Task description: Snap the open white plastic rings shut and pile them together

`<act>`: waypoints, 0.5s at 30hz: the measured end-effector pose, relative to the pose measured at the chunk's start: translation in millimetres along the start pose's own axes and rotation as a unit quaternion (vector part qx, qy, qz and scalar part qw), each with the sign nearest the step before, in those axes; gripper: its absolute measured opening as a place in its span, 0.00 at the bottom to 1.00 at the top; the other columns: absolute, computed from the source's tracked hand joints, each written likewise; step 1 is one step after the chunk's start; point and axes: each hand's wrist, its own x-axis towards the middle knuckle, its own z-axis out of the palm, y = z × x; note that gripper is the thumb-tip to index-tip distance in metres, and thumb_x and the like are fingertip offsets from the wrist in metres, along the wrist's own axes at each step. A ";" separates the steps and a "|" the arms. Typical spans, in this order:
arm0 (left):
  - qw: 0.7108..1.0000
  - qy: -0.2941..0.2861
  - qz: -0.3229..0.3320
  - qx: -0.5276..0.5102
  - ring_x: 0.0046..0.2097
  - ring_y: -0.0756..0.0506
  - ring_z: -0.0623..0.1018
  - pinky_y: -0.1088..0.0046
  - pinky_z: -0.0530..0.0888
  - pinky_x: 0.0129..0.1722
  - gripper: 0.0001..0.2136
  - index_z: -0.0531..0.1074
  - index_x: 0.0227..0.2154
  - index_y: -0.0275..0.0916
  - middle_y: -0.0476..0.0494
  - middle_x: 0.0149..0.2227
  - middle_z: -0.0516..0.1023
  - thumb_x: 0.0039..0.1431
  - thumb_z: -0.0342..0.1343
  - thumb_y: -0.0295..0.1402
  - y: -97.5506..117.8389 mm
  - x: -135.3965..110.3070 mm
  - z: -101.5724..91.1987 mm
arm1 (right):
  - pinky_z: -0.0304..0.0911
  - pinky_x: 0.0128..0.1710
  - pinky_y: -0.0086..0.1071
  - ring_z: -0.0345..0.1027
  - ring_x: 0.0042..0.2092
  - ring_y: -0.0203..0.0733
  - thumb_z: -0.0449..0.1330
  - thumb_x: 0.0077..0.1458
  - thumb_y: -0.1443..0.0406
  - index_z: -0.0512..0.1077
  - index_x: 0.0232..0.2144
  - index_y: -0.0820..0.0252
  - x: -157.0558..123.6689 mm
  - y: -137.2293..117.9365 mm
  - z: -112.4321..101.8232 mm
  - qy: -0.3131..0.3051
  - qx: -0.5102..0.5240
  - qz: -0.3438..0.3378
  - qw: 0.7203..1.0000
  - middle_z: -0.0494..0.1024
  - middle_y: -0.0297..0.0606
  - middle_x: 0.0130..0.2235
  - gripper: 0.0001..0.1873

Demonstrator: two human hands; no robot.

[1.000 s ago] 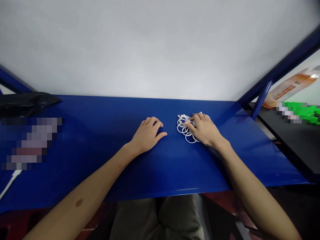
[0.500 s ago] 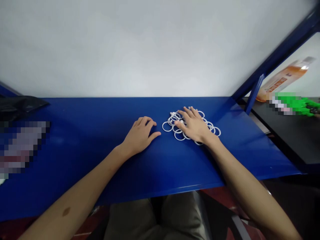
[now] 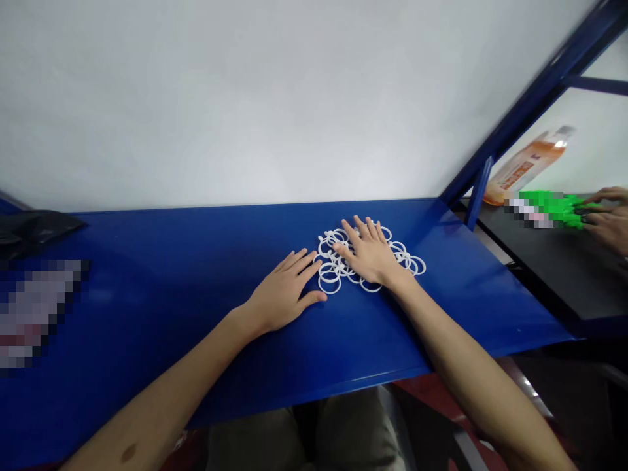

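Observation:
Several white plastic rings (image 3: 330, 282) lie spread in a flat cluster on the blue table (image 3: 171, 294). My right hand (image 3: 369, 254) rests flat on top of them, fingers stretched out and apart. My left hand (image 3: 284, 293) lies flat on the table just left of the cluster, fingers extended, its fingertips touching the nearest rings. Neither hand grips anything.
A black object (image 3: 29, 229) sits at the far left edge. A blue frame post (image 3: 530, 104) rises at the right. Beyond it, on a black table (image 3: 549, 261), stand an orange bottle (image 3: 527, 163) and a green object (image 3: 554, 204), with another person's hand (image 3: 608, 219) on it.
My right hand went from cupping a tight bunch of rings to lying flat, and the rings have spread out. My left hand has straightened its fingers and reached the cluster.

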 end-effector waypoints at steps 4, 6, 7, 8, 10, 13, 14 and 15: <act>1.000 0.009 0.006 -0.006 0.71 0.38 0.52 0.53 0.53 0.69 0.34 0.52 0.68 0.41 0.38 0.70 0.54 0.66 0.44 0.55 8.1 0.8 1.5 | 0.33 0.69 0.57 0.34 0.72 0.64 0.33 0.62 0.37 0.50 0.70 0.59 -3.2 10.4 -0.5 -0.001 -0.012 0.036 0.999 0.48 0.48 0.71 0.46; 1.000 0.016 0.005 -0.005 0.71 0.37 0.51 0.53 0.54 0.69 0.36 0.49 0.69 0.41 0.37 0.71 0.50 0.65 0.47 0.55 12.8 0.8 3.5 | 0.34 0.69 0.57 0.33 0.72 0.64 0.34 0.62 0.37 0.49 0.70 0.58 -6.8 9.7 0.2 -0.009 -0.006 0.027 1.000 0.47 0.47 0.72 0.46; 1.000 0.018 0.003 -0.002 0.71 0.36 0.50 0.53 0.54 0.69 0.37 0.48 0.69 0.41 0.36 0.72 0.48 0.65 0.48 0.54 14.7 0.8 4.4 | 0.35 0.69 0.56 0.31 0.72 0.63 0.34 0.62 0.38 0.48 0.71 0.56 -7.7 7.6 1.1 -0.013 0.000 0.019 1.000 0.46 0.47 0.72 0.45; 1.000 0.020 0.003 0.001 0.72 0.36 0.49 0.52 0.55 0.69 0.37 0.46 0.70 0.41 0.36 0.72 0.46 0.65 0.49 0.53 16.2 1.1 5.2 | 0.36 0.69 0.56 0.30 0.72 0.63 0.33 0.62 0.38 0.47 0.71 0.55 -7.6 5.0 2.3 -0.017 0.004 0.012 1.000 0.45 0.46 0.72 0.44; 1.000 0.025 0.005 0.011 0.72 0.35 0.47 0.51 0.54 0.69 0.37 0.45 0.70 0.41 0.36 0.73 0.42 0.65 0.49 0.52 18.0 2.8 6.1 | 0.35 0.69 0.57 0.30 0.72 0.62 0.32 0.63 0.39 0.47 0.71 0.56 -4.7 0.4 5.0 -0.010 0.002 0.005 1.000 0.44 0.45 0.72 0.44; 0.999 0.035 0.017 0.035 0.72 0.34 0.43 0.49 0.50 0.69 0.37 0.45 0.70 0.42 0.37 0.73 0.39 0.65 0.49 0.53 18.8 11.8 6.0 | 0.32 0.69 0.57 0.32 0.72 0.61 0.32 0.63 0.39 0.47 0.71 0.58 1.1 1.4 5.6 0.034 -0.023 0.012 0.999 0.47 0.45 0.72 0.44; 0.998 0.037 0.022 0.042 0.72 0.34 0.42 0.49 0.49 0.69 0.38 0.45 0.70 0.42 0.38 0.73 0.38 0.64 0.48 0.54 18.8 16.9 6.0 | 0.31 0.69 0.57 0.32 0.72 0.61 0.32 0.63 0.39 0.47 0.71 0.58 1.7 4.4 4.3 0.051 -0.030 0.016 0.998 0.48 0.45 0.72 0.44; 0.998 0.038 0.026 0.046 0.72 0.33 0.41 0.49 0.48 0.70 0.38 0.46 0.70 0.42 0.38 0.73 0.39 0.63 0.49 0.55 18.9 23.0 6.3 | 0.30 0.69 0.58 0.32 0.72 0.61 0.33 0.63 0.39 0.46 0.71 0.57 1.3 8.6 2.5 0.066 -0.034 0.024 0.997 0.48 0.44 0.72 0.44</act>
